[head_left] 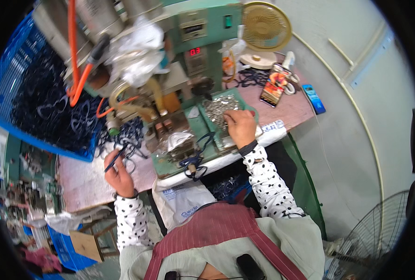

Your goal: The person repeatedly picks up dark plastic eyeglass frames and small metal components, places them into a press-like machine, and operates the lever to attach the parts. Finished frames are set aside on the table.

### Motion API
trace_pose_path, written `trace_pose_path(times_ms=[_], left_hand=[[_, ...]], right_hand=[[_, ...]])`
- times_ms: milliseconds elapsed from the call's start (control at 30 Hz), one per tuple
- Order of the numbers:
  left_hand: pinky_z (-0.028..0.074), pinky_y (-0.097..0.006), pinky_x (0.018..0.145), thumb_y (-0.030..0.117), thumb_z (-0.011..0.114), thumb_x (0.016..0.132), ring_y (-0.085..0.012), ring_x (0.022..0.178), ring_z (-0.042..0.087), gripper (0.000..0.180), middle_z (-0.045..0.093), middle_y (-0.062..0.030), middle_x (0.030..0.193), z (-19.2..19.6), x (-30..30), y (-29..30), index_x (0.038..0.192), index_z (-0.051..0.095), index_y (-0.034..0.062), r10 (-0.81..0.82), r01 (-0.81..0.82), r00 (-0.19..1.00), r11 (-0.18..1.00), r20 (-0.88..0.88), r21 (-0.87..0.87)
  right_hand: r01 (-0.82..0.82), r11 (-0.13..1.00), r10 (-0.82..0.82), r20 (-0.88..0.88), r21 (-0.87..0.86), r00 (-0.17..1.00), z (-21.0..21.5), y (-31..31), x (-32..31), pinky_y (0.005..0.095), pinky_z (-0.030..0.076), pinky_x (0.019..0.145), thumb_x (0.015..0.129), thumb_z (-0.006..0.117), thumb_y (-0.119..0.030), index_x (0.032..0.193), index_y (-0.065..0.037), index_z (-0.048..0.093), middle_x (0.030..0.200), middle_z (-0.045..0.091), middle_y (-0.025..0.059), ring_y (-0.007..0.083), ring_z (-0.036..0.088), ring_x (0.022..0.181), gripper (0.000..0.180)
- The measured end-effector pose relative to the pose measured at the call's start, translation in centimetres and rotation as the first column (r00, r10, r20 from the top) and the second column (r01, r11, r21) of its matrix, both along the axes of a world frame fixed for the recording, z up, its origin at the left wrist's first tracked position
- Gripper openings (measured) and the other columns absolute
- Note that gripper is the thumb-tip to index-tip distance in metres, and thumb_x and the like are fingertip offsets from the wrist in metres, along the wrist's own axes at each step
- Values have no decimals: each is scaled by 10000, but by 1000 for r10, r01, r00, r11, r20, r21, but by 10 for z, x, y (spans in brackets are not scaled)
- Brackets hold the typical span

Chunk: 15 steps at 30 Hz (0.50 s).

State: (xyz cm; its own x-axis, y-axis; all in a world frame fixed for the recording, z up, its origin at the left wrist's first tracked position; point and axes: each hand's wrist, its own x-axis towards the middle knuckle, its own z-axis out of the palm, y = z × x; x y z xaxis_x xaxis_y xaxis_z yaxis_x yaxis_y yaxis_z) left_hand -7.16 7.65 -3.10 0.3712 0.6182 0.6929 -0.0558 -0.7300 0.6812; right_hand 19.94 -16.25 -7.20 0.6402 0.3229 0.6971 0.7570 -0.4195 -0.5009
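My left hand [118,175] is at the table's left part, its fingers closed on a thin dark blue strap [113,161]. More dark straps [132,140] lie in a tangle just beyond it. Over a heap of small shiny metal pieces [220,106] in a green tray [239,97], my right hand [241,128] has its fingertips pinched together; what is between them is hidden. Between my hands stands the green machine [202,16], with a metal work area [177,137] at its base. Several dark blue straps [193,163] hang looped at its front edge.
A big blue basket [39,145] full of dark straps stands at the left. Orange hoses [73,51] hang by the machine. Two phones, one propped [273,85] and one blue [313,99], and a beige fan [265,28] are at the right. A wire fan cage [375,233] stands lower right.
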Motion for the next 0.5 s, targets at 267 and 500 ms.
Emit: trace_pose_path(times_ms=[267,500], left_hand=[[489,-250,717,31,507,972,-147,788,614,161,642,-126,930,87,49,-56,1086,582,-54,-222,256,943,960,249,-111],[485,-225,698,110,533,992,-103,774,611,165,668,-93,935,91,54,-45,1084,564,-23,-231,283,934,944,272,-171]], right_hand=[[-259,865,447,-426,430,786,63,38,-66,262,482,686,779,722,6,889,-9,716,848,696,75,142,618,744,112],[-257,640,719,-445,724,534,76,42,-80,208,474,728,867,679,3,980,34,689,896,684,36,83,596,790,118]])
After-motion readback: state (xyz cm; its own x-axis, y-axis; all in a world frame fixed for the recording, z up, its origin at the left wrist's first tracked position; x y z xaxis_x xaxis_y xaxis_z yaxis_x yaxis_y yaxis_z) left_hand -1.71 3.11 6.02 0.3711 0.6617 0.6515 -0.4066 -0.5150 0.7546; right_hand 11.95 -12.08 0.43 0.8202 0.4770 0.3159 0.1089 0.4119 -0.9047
